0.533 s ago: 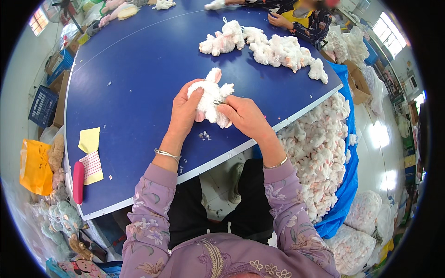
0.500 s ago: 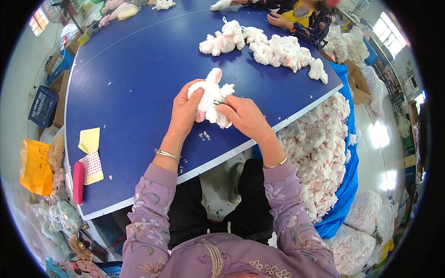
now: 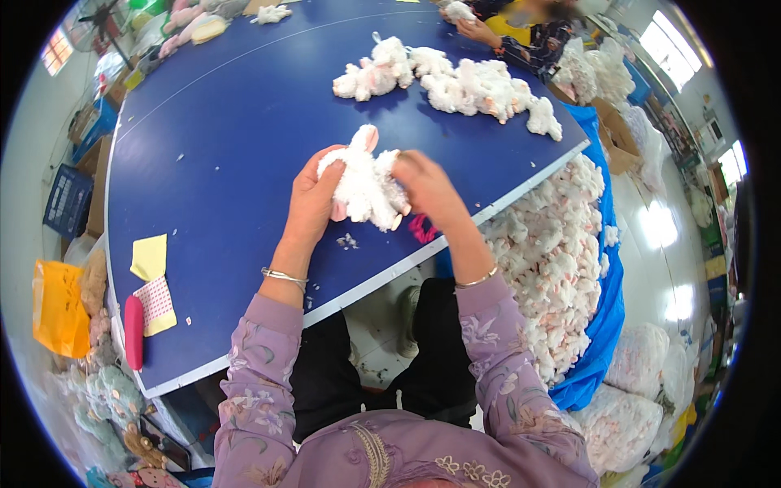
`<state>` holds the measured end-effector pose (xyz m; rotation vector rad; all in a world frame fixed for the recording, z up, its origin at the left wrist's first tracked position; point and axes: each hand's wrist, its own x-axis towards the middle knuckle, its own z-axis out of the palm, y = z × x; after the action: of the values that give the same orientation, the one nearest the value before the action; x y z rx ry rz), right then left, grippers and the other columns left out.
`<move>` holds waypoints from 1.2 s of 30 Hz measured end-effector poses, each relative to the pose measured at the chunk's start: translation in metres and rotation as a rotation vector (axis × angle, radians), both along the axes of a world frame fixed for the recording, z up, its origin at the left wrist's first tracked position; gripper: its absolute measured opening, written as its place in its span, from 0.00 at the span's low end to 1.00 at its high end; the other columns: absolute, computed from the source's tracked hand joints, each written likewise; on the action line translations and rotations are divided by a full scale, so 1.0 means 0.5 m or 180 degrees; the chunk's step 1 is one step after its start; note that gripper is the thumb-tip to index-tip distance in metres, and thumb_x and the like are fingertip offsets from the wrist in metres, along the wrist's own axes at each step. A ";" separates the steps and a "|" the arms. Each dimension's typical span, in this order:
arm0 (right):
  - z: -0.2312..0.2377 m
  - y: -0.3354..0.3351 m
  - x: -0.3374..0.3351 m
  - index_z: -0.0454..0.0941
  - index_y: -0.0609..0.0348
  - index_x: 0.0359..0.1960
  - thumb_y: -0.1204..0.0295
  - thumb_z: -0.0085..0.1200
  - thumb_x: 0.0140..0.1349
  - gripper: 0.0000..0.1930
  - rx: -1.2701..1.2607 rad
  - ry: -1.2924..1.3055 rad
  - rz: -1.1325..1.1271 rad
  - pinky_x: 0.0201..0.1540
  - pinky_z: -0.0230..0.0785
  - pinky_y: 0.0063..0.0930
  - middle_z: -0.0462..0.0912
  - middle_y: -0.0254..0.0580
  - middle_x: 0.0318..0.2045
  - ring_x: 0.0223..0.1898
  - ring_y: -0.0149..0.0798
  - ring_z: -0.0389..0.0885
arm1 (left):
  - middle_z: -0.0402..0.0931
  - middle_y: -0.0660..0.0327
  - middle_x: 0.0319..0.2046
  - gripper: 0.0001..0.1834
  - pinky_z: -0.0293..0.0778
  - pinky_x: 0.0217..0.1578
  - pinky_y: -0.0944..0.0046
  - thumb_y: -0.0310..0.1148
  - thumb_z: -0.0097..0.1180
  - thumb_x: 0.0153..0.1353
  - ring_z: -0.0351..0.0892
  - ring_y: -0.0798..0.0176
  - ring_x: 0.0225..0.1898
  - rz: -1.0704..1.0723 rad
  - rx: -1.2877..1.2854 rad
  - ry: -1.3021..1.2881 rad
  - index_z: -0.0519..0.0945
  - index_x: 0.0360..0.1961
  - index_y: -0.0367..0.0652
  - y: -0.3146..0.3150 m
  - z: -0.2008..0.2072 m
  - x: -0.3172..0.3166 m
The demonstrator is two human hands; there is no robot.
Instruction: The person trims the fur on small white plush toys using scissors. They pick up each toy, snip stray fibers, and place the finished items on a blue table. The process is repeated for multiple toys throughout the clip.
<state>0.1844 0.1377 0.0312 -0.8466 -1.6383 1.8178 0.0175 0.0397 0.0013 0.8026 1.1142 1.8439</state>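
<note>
A fluffy white plush toy (image 3: pixel 368 189) with pink ears is held above the blue table. My left hand (image 3: pixel 313 191) is closed on its left side, thumb across the front. At the toy's right edge is my right hand (image 3: pixel 429 191), its fingers smeared by motion; whether they grip the toy is unclear. Just below that hand shows a bright pink looped thing (image 3: pixel 422 229); I cannot tell if it lies on the table or hangs from the hand. Bits of white fluff (image 3: pixel 347 241) lie on the table under the toy.
More white plush toys (image 3: pixel 472 85) lie in a row farther back. A heap of them (image 3: pixel 545 268) fills a blue-lined container at right. At left lie a yellow paper (image 3: pixel 149 258), a dotted sheet (image 3: pixel 156 302) and a pink case (image 3: pixel 134 332). A co-worker's hand (image 3: pixel 478 32) shows at far right.
My right hand has shifted, and the thin dark tip seen at its fingers no longer shows. The pink looped thing has come into sight below it. The toy has turned slightly.
</note>
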 end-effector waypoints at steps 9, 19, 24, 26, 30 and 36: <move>0.027 0.104 0.120 0.74 0.63 0.50 0.61 0.50 0.69 0.18 0.0391 0.2441 0.0391 0.27 0.72 0.24 0.80 0.36 0.40 0.29 0.28 0.79 | 0.75 0.63 0.27 0.24 0.66 0.29 0.72 0.47 0.39 0.73 0.68 0.73 0.26 -0.0340 -0.0029 -0.0062 0.72 0.53 0.37 0.004 0.011 -0.011; 0.038 0.241 -0.065 0.79 0.65 0.43 0.63 0.43 0.68 0.17 0.0805 0.0362 -0.0923 0.21 0.62 0.21 0.85 0.42 0.35 0.18 0.25 0.66 | 0.76 0.64 0.27 0.14 0.67 0.29 0.75 0.36 0.46 0.71 0.70 0.75 0.26 -0.0416 -0.0501 0.0449 0.76 0.48 0.37 0.016 -0.019 -0.017; -0.010 0.283 -0.228 0.75 0.54 0.53 0.55 0.54 0.62 0.22 0.3428 -0.0781 -0.1595 0.41 0.74 0.44 0.80 0.52 0.43 0.44 0.51 0.80 | 0.76 0.65 0.26 0.12 0.68 0.28 0.76 0.34 0.48 0.70 0.70 0.76 0.26 -0.0408 -0.0499 0.0578 0.78 0.46 0.39 0.018 -0.022 -0.015; -0.022 0.272 -0.265 0.73 0.51 0.56 0.54 0.57 0.59 0.26 0.3663 -0.1362 -0.1518 0.44 0.75 0.45 0.79 0.53 0.45 0.47 0.54 0.79 | 0.77 0.66 0.26 0.11 0.68 0.28 0.76 0.34 0.48 0.70 0.71 0.77 0.26 -0.0383 -0.0546 0.0569 0.79 0.45 0.39 0.012 -0.025 -0.016; -0.070 0.311 -0.273 0.74 0.51 0.53 0.56 0.58 0.56 0.24 0.3216 -0.2506 -0.1106 0.45 0.76 0.45 0.77 0.53 0.46 0.46 0.54 0.80 | 0.77 0.66 0.27 0.11 0.68 0.29 0.76 0.34 0.48 0.70 0.71 0.77 0.26 -0.0437 -0.0520 0.0665 0.79 0.45 0.39 0.015 -0.019 -0.010; -0.070 0.252 -0.187 0.77 0.56 0.44 0.61 0.59 0.50 0.20 0.3218 -0.1821 -0.0271 0.46 0.73 0.39 0.79 0.51 0.42 0.44 0.52 0.80 | 0.77 0.66 0.30 0.13 0.69 0.30 0.76 0.34 0.48 0.70 0.71 0.76 0.29 0.0099 -0.0394 0.0578 0.76 0.50 0.39 0.017 -0.029 -0.016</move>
<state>0.0910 0.2638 -0.0037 -0.9289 -2.4400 0.4859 0.0096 0.0482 -0.0132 0.8982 1.3486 1.7347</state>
